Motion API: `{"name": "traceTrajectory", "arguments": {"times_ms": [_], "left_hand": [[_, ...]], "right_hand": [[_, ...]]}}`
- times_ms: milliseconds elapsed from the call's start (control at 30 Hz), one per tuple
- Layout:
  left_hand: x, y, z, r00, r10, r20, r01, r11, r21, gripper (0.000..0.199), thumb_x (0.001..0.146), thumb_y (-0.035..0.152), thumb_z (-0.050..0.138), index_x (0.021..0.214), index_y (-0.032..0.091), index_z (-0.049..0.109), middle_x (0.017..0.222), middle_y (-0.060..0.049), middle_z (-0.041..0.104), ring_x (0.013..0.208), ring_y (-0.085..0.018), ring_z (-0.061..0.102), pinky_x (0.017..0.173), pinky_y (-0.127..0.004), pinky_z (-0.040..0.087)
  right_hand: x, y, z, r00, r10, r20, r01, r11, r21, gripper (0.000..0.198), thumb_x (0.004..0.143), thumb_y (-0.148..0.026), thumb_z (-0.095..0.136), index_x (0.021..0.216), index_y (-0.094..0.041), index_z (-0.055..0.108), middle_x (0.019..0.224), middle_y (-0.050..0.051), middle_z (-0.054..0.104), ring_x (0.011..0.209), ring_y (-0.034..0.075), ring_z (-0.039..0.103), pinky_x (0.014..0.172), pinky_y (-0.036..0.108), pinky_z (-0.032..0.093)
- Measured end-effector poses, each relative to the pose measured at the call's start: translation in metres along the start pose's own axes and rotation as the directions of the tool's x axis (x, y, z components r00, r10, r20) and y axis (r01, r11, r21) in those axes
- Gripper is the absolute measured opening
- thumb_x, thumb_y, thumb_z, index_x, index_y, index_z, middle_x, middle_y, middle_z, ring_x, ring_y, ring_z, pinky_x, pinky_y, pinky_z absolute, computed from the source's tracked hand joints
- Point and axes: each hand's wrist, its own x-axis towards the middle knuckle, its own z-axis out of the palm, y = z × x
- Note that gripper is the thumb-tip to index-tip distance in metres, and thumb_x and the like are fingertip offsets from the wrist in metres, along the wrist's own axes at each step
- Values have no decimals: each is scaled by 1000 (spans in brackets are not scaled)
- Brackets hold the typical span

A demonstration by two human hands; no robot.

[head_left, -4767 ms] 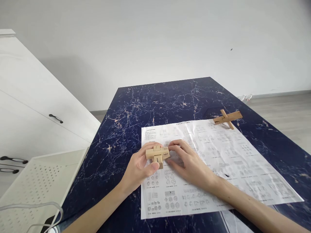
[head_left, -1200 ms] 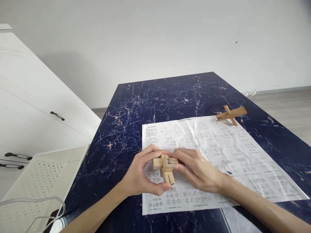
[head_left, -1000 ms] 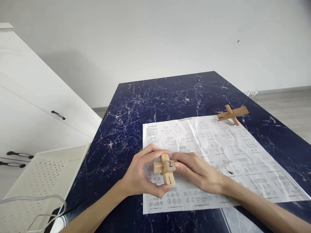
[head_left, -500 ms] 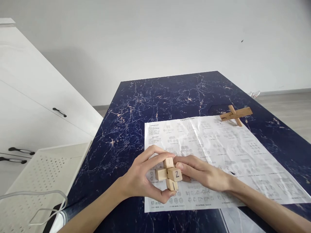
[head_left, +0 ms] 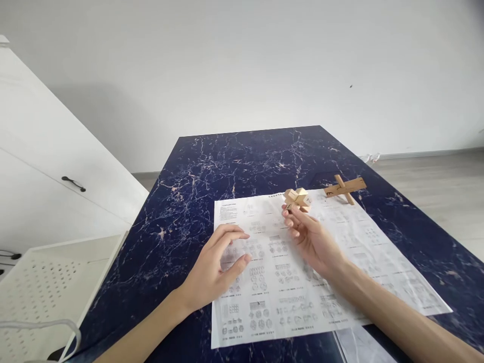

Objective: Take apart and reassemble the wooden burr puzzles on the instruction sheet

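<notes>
A wooden burr puzzle (head_left: 298, 197) made of interlocked, number-marked pieces is pinched in the fingertips of my right hand (head_left: 315, 244). It sits over the far edge of the printed instruction sheet (head_left: 242, 322); whether it touches the paper I cannot tell. My left hand (head_left: 215, 264) hovers over the sheet's left part, thumb and fingers apart, with nothing in it. To the right of the held puzzle, a second wooden puzzle (head_left: 345, 187), a flat marked bar crossed by a rod, lies at the sheet's far right corner.
The dark blue marbled table (head_left: 196, 176) carries the sheet and both puzzles. On the left stand a white cabinet (head_left: 56, 151) and a perforated white surface (head_left: 49, 282) with a pale cable (head_left: 41, 325). A pale wall (head_left: 234, 65) rises behind the table.
My right hand has carried the burr puzzle away from me to the sheet's far edge. My left hand has let go of it and opened. The view has shifted slightly.
</notes>
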Motion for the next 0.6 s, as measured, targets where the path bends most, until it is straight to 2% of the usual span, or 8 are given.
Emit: {"name": "traceTrajectory", "arguments": {"times_ms": [100, 200, 300, 367, 467, 533, 600], "left_hand": [[1, -1, 0, 998, -42, 49, 42, 999, 0, 27, 105, 40, 59, 131, 31, 62, 140, -7, 57, 131, -28, 57, 101, -40, 61], [2, -1, 1, 997, -50, 66, 50, 999, 6, 26, 106, 40, 57, 130, 31, 63, 138, -7, 57, 129, -28, 58, 93, -37, 64], [3, -2, 2, 997, -36, 73, 33, 999, 38, 24, 106, 38, 57, 128, 30, 65, 137, -7, 58, 128, -28, 59, 96, -38, 64], [3, -2, 2, 997, -22, 73, 19, 999, 47, 23, 106, 36, 57, 125, 29, 66, 135, -7, 58, 127, -28, 60, 95, -38, 64], [2, -1, 2, 997, -21, 76, 20, 1000, 12, 24, 105, 39, 57, 124, 29, 67, 134, -9, 58, 125, -29, 61, 71, -29, 66], [3, -1, 2, 997, -31, 72, 31, 999, -8, 25, 104, 40, 58, 124, 29, 68, 134, -9, 58, 124, -29, 61, 60, -24, 63], [3, -1, 2, 997, -31, 66, 32, 999, -8, 24, 104, 39, 58, 123, 29, 68, 133, -9, 59, 124, -29, 61, 63, -25, 63]], "right_hand": [[7, -3, -7, 979, -64, -195, 75, 996, 51, 5, 100, -21, 73, 99, -16, 73, 97, 3, 75, 71, 8, 71, 49, 9, 57], [12, -8, -12, 934, -128, -335, 156, 986, 58, 22, 110, -21, 55, 93, -18, 69, 104, 7, 78, 83, 12, 78, 56, 13, 64], [16, -14, -17, 899, -184, -397, 220, 974, 46, 30, 113, -22, 45, 90, -19, 64, 112, 9, 79, 96, 17, 80, 68, 20, 68], [17, -16, -20, 894, -206, -397, 239, 971, 33, 24, 110, -26, 53, 88, -21, 61, 114, 9, 78, 101, 19, 80, 70, 21, 69], [17, -17, -22, 917, -207, -342, 225, 974, 11, 19, 102, -36, 66, 88, -23, 60, 117, 9, 77, 104, 22, 78, 63, 23, 68], [15, -14, -20, 933, -196, -303, 202, 979, -13, 19, 98, -40, 69, 91, -24, 62, 117, 9, 75, 98, 22, 77, 57, 24, 64], [12, -11, -16, 949, -176, -263, 170, 984, -47, 18, 92, -38, 73, 92, -24, 62, 107, 6, 74, 84, 18, 74, 52, 23, 60]]}}
